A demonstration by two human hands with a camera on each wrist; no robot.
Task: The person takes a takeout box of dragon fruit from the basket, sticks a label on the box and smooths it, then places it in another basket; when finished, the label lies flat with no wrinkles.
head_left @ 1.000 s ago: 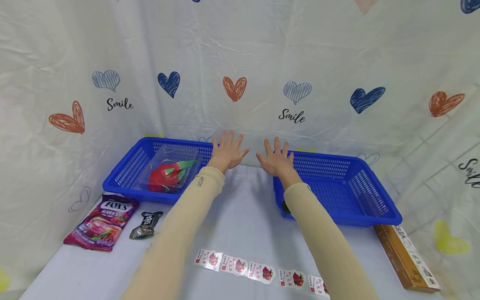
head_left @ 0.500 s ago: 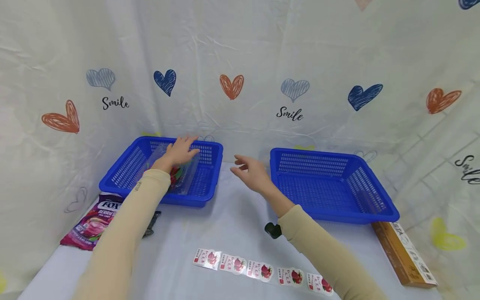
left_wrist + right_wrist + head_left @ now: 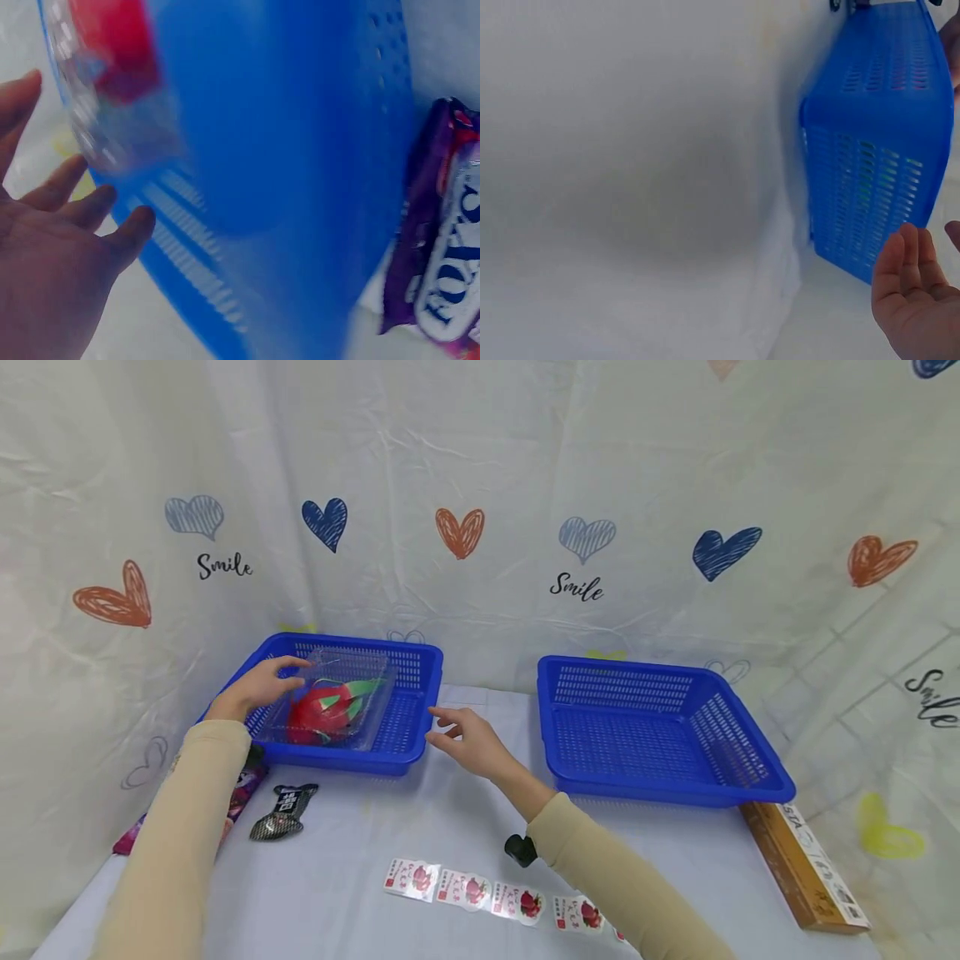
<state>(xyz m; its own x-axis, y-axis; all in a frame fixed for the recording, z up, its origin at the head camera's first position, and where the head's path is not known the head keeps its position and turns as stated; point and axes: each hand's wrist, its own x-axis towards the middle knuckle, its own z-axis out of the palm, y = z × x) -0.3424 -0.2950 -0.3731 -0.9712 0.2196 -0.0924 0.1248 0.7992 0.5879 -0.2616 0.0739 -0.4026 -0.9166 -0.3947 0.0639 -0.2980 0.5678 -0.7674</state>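
Note:
My left hand [image 3: 258,687] hovers over the left side of the left blue basket [image 3: 345,761], its fingers loosely bent and holding nothing. Inside that basket lies a clear plastic box [image 3: 380,714] containing a red dragon fruit [image 3: 318,714] with green tips. The left fingertips are close to the box; whether they touch it I cannot tell. In the left wrist view the left hand [image 3: 60,247] has its fingers spread beside the basket. Just outside the basket's right rim is my right hand [image 3: 474,747], relaxed, with nothing in it. The right wrist view shows that hand [image 3: 919,307] near the perforated basket wall.
A second blue basket [image 3: 660,793] stands on the right, with a long brown box [image 3: 806,877] beside it. Dragon fruit stickers [image 3: 517,903] lie in a row in front. A dark wrapped packet [image 3: 285,812] and a purple FOX'S candy bag [image 3: 243,789] lie at left.
Both hands have moved left from the gap between the baskets. The left hand passed over the box to its left side; the right hand came down beside the left basket.

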